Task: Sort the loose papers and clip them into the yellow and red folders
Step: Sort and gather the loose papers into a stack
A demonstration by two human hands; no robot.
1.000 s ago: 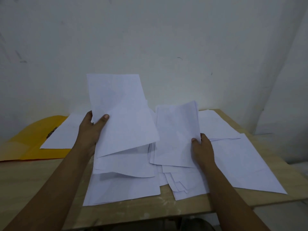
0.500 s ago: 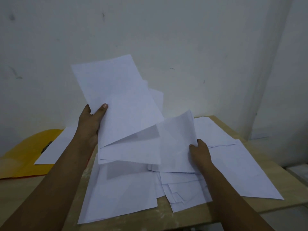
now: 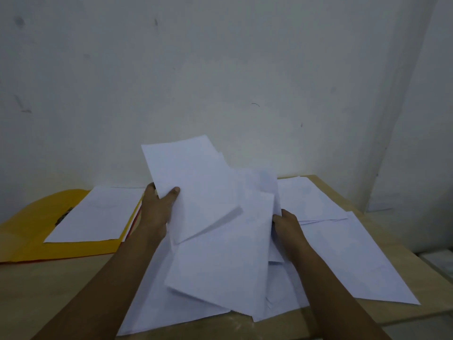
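Beside the yellow folder (image 3: 27, 231), loose papers (image 3: 343, 246) cover the table (image 3: 61, 285).

Head camera looks forward and down, close over the table (image 3: 49, 285).

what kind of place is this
Probably a plain room set up for paperwork: a bare wooden table against a scuffed white wall, with loose papers and a yellow folder on it.

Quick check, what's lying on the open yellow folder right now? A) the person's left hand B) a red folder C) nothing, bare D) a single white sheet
D: a white sheet lies flat on the yellow folder, beside its dark clip; the left hand grips other papers off to the right of it.
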